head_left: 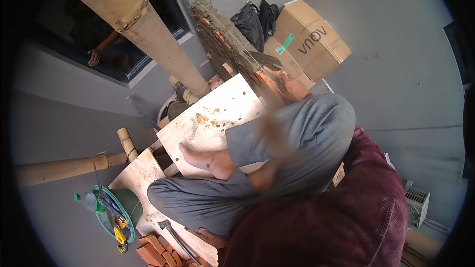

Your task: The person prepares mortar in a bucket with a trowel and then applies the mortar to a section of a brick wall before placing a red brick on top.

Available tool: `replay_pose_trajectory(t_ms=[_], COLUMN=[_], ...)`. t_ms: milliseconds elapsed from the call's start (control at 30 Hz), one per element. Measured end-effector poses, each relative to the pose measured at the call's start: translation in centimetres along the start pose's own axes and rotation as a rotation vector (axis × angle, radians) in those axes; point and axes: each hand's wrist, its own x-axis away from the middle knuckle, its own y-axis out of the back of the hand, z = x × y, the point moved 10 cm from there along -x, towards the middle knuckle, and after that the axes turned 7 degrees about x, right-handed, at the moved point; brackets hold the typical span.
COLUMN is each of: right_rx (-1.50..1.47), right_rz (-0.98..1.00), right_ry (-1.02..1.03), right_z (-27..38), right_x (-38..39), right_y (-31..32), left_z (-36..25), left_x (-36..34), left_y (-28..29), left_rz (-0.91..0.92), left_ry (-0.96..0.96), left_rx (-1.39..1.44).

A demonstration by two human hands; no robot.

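My right hand (295, 89) reaches past my raised knee and grips a trowel (262, 61) at the top of a low brick wall (217, 39) coated with grey mortar. A taut string runs along that wall. My left hand (210, 238) lies low beside my bent leg with its fingers stretched out on the pale board, near a hatchet (166, 226). My bare foot (213, 163) rests on another mortar-spotted board (175, 128). A brown blur over my trousers is too unclear to name.
Bamboo poles (158, 49) stand and cross at the left, near a tool bucket (128, 207) with a bottle and stacked bricks (153, 252). A cardboard box (321, 34) and black bags (247, 22) sit behind the wall. An arm shows in the window glass (104, 49).
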Motion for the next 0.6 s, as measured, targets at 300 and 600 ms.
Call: replay_pose_trajectory(t_ms=[300, 600], right_rx=[-0.010, -0.641], right_rz=[0.028, -0.135], right_ry=[-0.016, -0.304], right_z=[0.9, -7.4], right_x=[-0.1, 2.4], right_y=[0.6, 10.2], left_z=[-1.9, -0.7], left_x=[-1.1, -2.4], left_y=[1.0, 4.2], left_rz=[0.029, -0.015], left_ry=[-0.037, -0.093], left_rx=[0.054, 0.705])
